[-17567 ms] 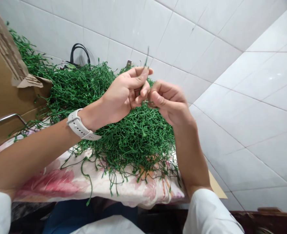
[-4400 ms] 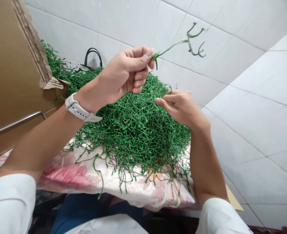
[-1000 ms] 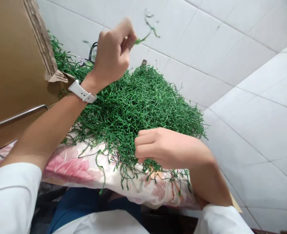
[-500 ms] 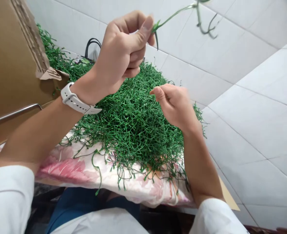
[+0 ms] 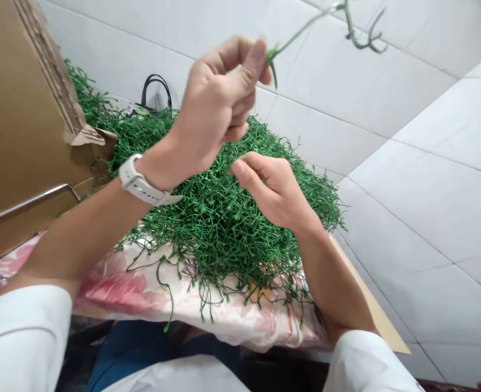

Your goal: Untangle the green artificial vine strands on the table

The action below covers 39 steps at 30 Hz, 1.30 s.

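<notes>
Left hand [image 5: 224,95], upper centre, pinches sprig [image 5: 297,34]: likely light, bendy, best held at joint [image 5: 272,55]. Right hand [image 5: 275,190]: fingertips [image 5: 239,167] together, contents unclear.

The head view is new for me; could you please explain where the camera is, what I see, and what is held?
There is no machine: these are a person's two bare hands. One camera, worn on the person's head, looks forward and down. The left hand, with a white strap with holes on its wrist, pinches a thin, green, branching stem. The right hand is lower; I cannot tell whether it holds anything. A tangled heap of thin green stems lies on a pink-and-white floral cloth. A brown cardboard panel stands at the left.
</notes>
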Motion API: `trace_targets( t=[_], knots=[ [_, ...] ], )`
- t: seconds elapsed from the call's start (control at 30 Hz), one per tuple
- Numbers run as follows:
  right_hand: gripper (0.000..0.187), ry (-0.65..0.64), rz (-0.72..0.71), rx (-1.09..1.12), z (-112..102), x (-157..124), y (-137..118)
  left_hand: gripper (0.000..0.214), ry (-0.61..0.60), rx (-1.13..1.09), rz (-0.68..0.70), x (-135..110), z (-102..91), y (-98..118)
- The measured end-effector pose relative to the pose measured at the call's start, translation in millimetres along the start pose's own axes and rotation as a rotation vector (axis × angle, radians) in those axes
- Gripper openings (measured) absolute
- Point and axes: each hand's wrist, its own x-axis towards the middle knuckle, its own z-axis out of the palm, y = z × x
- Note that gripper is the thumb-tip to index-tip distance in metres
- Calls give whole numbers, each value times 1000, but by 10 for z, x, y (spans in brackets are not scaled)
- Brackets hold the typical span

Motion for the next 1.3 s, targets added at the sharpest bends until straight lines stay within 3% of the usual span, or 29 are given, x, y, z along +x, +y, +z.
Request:
trace_targets(
  t=[0.2, 0.3, 0.4, 0.5, 0.63, 0.77, 0.93, 1.1, 1.2, 1.3],
  knots=[
    [43, 49, -68, -65, -69, 0, 35, 33, -15, 132, 103, 49, 286, -12],
    [39, -80, -150, 33, -142, -30, 13, 32, -41, 208, 202, 54, 224, -12],
    [35, -161, -209, 174, -172, -47, -22, 31, 34, 310, 192, 42, 108, 7],
    [35, -159, -224, 259, -152, -46, -11, 39, 126, 396, 123, 33, 46, 27],
    [35, -44, -254, 347, -110, -41, 59, 56, 157, 469, 120, 28, 70, 49],
    [35, 19, -318, 272, -103, -32, 70, 55, 152, 581, 208, 7, 108, 70],
    [33, 45, -366, 164, -116, -42, 8, 29, 69, 623, 507, 58, 80, 7],
    [34, 83, -413, 52, -113, -27, 13, 37, 281, 579, 405, -7, 81, -59],
    [36, 101, -436, -8, -114, -17, 18, 45, 303, 638, 415, -68, 19, -33],
    [37, 99, -451, -45, -138, -61, -39, 45, 311, 759, 450, 33, -196, 39]
  ],
)
